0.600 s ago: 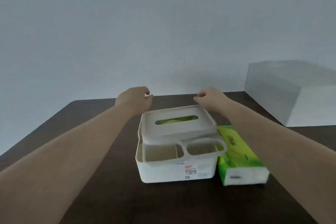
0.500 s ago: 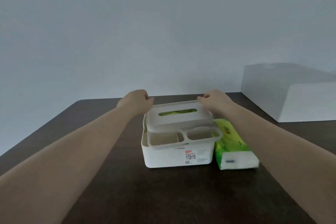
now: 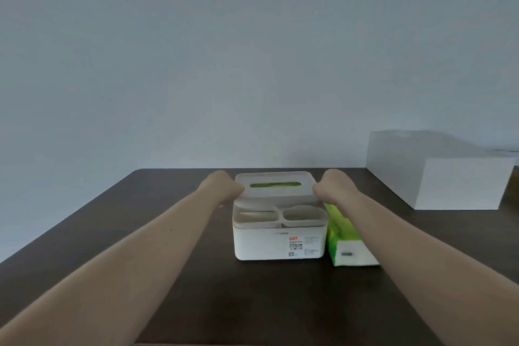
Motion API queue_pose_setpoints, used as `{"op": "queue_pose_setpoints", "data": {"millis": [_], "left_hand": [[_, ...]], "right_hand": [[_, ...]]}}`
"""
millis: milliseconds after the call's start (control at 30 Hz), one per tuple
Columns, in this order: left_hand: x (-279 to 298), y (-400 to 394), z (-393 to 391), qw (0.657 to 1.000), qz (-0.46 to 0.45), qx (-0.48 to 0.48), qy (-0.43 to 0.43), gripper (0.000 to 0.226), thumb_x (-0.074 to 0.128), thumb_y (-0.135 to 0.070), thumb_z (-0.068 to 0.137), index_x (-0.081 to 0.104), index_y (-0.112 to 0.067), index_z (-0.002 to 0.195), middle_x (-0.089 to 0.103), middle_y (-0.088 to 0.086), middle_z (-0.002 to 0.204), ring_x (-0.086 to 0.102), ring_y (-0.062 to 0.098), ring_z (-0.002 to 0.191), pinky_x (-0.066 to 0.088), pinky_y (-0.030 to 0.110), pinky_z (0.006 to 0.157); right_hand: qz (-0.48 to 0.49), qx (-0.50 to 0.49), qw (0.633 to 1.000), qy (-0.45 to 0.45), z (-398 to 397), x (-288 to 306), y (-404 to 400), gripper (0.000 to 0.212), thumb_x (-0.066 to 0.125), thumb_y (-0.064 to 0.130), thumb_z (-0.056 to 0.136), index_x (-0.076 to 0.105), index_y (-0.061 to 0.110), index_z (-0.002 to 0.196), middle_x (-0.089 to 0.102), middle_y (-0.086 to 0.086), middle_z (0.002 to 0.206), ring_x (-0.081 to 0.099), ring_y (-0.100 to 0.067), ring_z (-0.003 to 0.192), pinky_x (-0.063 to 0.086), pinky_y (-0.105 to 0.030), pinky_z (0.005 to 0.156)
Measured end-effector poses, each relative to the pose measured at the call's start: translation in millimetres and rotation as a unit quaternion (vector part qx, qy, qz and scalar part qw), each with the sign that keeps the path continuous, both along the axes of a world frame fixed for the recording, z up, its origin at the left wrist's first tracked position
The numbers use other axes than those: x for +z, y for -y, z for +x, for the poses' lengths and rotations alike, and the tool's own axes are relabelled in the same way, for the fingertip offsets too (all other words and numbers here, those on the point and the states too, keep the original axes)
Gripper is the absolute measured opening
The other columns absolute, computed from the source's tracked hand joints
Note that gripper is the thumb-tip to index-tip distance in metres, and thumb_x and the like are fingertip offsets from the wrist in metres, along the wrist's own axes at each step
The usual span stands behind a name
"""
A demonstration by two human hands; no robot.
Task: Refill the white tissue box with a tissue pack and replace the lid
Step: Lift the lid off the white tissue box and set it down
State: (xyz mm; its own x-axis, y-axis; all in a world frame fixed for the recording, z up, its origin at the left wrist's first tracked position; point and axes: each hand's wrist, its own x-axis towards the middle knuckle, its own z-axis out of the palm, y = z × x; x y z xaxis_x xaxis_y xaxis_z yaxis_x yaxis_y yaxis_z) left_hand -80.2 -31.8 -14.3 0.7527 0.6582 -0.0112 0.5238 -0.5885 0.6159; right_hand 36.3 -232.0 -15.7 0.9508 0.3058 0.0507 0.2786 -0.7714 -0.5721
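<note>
The white tissue box (image 3: 264, 244) stands in the middle of the dark table, with a label on its front wall. Its white lid (image 3: 275, 177) sits on top, and green tissue wrap shows through the slot. My left hand (image 3: 222, 185) grips the lid's left edge. My right hand (image 3: 334, 185) grips its right edge. A second green tissue pack (image 3: 344, 236) lies on the table against the box's right side, partly hidden under my right forearm.
The dark brown table (image 3: 168, 233) ends at a pale wall behind the box. A large white box (image 3: 438, 174) sits at the table's far right.
Both hands have lowered the lid from a raised, tilted hold down onto the box, and it now lies nearly flat. The view has pulled back and tilted up.
</note>
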Motion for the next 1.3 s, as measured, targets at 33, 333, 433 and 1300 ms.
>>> {"op": "queue_pose_setpoints", "data": {"millis": [33,333,433,1300], "left_hand": [[1,-3,1,1.0,-0.002,0.012,0.021,0.023,0.05,-0.012,0.078,0.038,-0.011,0.058,0.039,0.003,0.055,0.035,0.02,0.049,0.027,0.023,0.05],[19,-66,-27,0.983,0.004,0.09,0.16,0.007,0.051,-0.009,0.076,0.057,-0.007,0.08,0.059,0.012,0.078,0.053,0.029,0.069,0.046,0.033,0.068],[10,-95,-49,0.979,-0.006,0.12,0.167,0.007,0.052,-0.008,0.074,0.058,-0.005,0.076,0.062,0.014,0.077,0.055,0.029,0.069,0.052,0.037,0.071],[-88,-207,-113,0.976,-0.076,0.2,0.035,0.018,0.044,-0.004,0.072,0.041,-0.007,0.055,0.053,0.015,0.07,0.051,0.028,0.065,0.044,0.033,0.064]], "right_hand": [[0.011,-0.002,1.0,0.008,0,2,-3,0.027,0.048,0.003,0.084,0.041,0.008,0.059,0.044,-0.006,0.057,0.038,-0.019,0.048,0.028,-0.025,0.045],[0.058,0.047,0.996,0.051,-12,26,-67,0.011,0.055,0.01,0.083,0.062,0.004,0.078,0.058,-0.012,0.075,0.055,-0.028,0.071,0.037,-0.026,0.054],[0.037,0.086,0.994,0.064,-24,28,-99,0.02,0.052,0.006,0.082,0.05,0.006,0.062,0.048,-0.008,0.061,0.048,-0.024,0.058,0.03,-0.024,0.046],[-0.316,0.223,0.922,0.006,-75,-36,-256,0.029,0.048,-0.003,0.086,0.049,0.004,0.058,0.046,-0.009,0.062,0.041,-0.02,0.051,0.034,-0.026,0.05]]}}
